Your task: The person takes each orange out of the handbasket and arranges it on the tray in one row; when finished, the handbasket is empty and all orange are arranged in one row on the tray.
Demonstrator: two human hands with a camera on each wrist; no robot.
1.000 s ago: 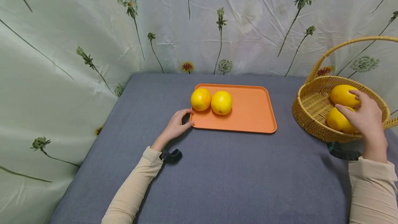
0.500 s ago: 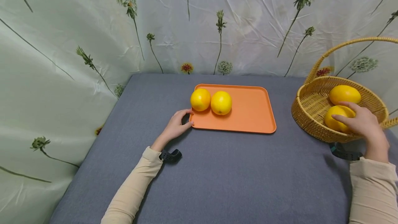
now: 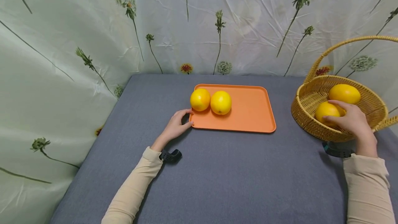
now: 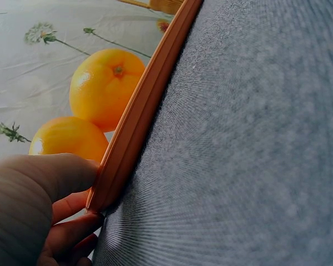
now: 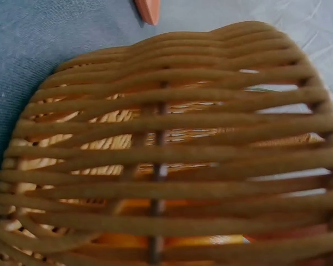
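Note:
My left hand (image 3: pixel 176 126) holds the left end of an orange tray (image 3: pixel 248 110) on the table, thumb and fingertips at its rim. Two oranges rest side by side on the tray's left part, the left orange (image 3: pixel 200 100) and the right orange (image 3: pixel 221 102). At the far right, my right hand (image 3: pixel 352 118) reaches into a wicker basket (image 3: pixel 306 120) and grips an orange (image 3: pixel 326 112) between thumb and fingers. Behind it in the basket lies another yellow-orange fruit (image 3: pixel 345 93), rather oval. Basket weave (image 5: pixel 166 127) fills the right wrist view and hides the right hand.
The basket's tall handle (image 3: pixel 326 53) arches over its opening. A grey cloth (image 3: pixel 233 175) covers the table. A curtain with dandelion prints (image 3: pixel 248 27) hangs along the back and left side.
My right hand has come down round the front orange in the basket and shifted left with it. The left hand, the tray and its two oranges have stayed put.

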